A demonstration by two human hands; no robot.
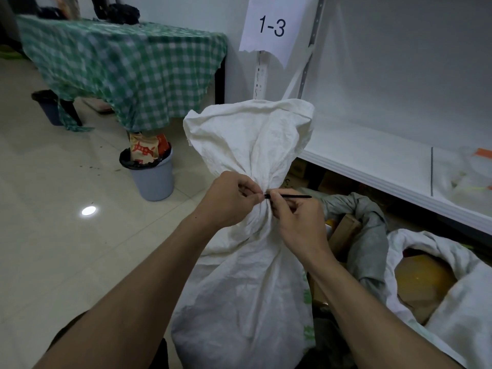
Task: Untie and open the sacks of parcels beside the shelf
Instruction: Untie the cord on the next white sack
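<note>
A tied sack [239,275] of white woven cloth stands upright on the floor [53,195], just beside the front edge of the white shelf [372,161], its gathered neck cinched by a black tie [292,196]. Both hands meet at that neck: the left hand [229,201] pinches the tie where it closes against the cloth, and the right hand [298,222] grips the same tie with curled fingers, the thin tail sticking out to the right. Right of the tied sack, along the shelf's front edge, a grey sack [370,222] gapes open, and beyond it an open white sack [452,328] shows a yellow parcel [423,278]. A paper label [271,25] reading "1-3" hangs on the shelf's upright. To the left are a grey bin [153,177] and a surface [119,62] draped in green checked cloth
</note>
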